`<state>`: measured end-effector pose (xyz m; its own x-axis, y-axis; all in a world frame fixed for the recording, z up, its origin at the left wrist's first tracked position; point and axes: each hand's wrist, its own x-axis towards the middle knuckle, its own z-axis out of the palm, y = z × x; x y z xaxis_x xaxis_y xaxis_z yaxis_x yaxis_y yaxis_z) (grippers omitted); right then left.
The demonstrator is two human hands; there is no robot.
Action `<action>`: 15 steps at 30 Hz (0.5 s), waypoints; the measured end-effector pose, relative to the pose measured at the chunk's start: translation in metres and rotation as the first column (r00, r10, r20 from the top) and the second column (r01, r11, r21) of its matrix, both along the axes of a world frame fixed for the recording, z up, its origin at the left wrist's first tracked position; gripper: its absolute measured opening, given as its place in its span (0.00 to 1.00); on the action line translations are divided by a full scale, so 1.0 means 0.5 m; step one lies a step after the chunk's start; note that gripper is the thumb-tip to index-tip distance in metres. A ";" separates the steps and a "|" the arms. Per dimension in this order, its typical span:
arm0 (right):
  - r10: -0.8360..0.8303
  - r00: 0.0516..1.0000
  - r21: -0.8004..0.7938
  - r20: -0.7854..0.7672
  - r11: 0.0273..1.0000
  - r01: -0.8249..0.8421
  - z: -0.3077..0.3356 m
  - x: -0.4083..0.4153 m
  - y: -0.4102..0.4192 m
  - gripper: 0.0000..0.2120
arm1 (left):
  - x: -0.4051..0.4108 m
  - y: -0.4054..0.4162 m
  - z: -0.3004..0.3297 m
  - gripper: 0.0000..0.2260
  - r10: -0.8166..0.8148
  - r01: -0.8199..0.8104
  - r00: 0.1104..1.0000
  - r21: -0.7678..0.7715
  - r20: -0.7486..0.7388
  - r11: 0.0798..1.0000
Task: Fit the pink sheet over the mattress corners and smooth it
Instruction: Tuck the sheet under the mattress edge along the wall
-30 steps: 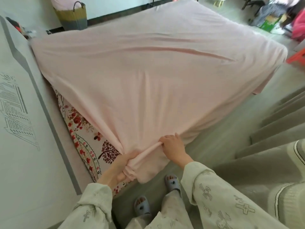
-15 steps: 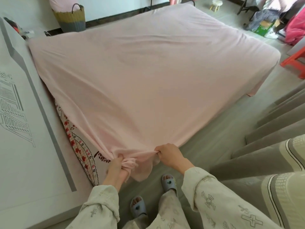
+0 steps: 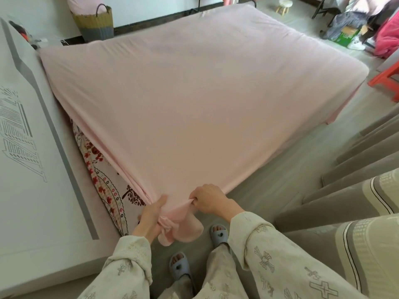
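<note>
The pink sheet (image 3: 194, 100) lies spread taut over the whole mattress, almost without folds. At the near corner the floral mattress (image 3: 108, 186) shows bare along its left side, under the sheet's edge. My left hand (image 3: 151, 216) grips the bunched sheet corner low at that mattress corner, with a loose flap of pink cloth hanging below it. My right hand (image 3: 207, 198) is closed on the sheet's edge just to the right, knuckles up. The two hands are a short way apart, with the fabric pulled tight between them.
A white headboard panel (image 3: 32, 169) runs along the left. Grey curtains (image 3: 356, 190) hang at the right. A woven basket (image 3: 95, 22) stands at the far wall, and a red stool (image 3: 386, 76) and clutter sit at the far right. My slippered feet (image 3: 179, 266) stand on the grey floor.
The sheet has been pulled tighter and its long creases have flattened. Both hands have drawn the corner down and toward me, covering more of the floral mattress.
</note>
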<state>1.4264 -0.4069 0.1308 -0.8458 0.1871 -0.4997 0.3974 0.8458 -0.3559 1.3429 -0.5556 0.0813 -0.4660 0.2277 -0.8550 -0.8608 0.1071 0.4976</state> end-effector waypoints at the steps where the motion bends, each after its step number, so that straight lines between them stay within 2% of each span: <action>1: 0.008 1.000 -0.004 0.011 1.000 -0.008 0.001 -0.004 -0.004 0.10 | 0.002 -0.007 0.000 0.23 0.002 -0.002 1.000 -0.015 -0.011 1.000; 6: 0.022 0.999 -0.005 0.024 1.000 -0.022 -0.011 0.000 -0.027 0.14 | 0.020 -0.032 0.000 0.17 -0.008 0.008 1.000 0.003 -0.001 1.000; 11: 0.006 1.000 -0.032 0.031 0.999 -0.005 -0.038 0.020 -0.036 0.14 | 0.025 -0.066 -0.032 0.23 -0.059 0.047 0.994 -0.128 -0.093 0.991; 15: -0.006 0.999 -0.064 0.038 0.998 0.009 -0.064 0.036 -0.043 0.14 | 0.037 -0.078 -0.041 0.19 -0.092 0.061 0.985 -0.207 -0.145 0.976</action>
<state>1.4446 -0.4283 0.0989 -0.8248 0.1599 -0.5424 0.4179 0.8185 -0.3942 1.3612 -0.5944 0.0609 -0.5823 0.0984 -0.8070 -0.7617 0.2807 0.5839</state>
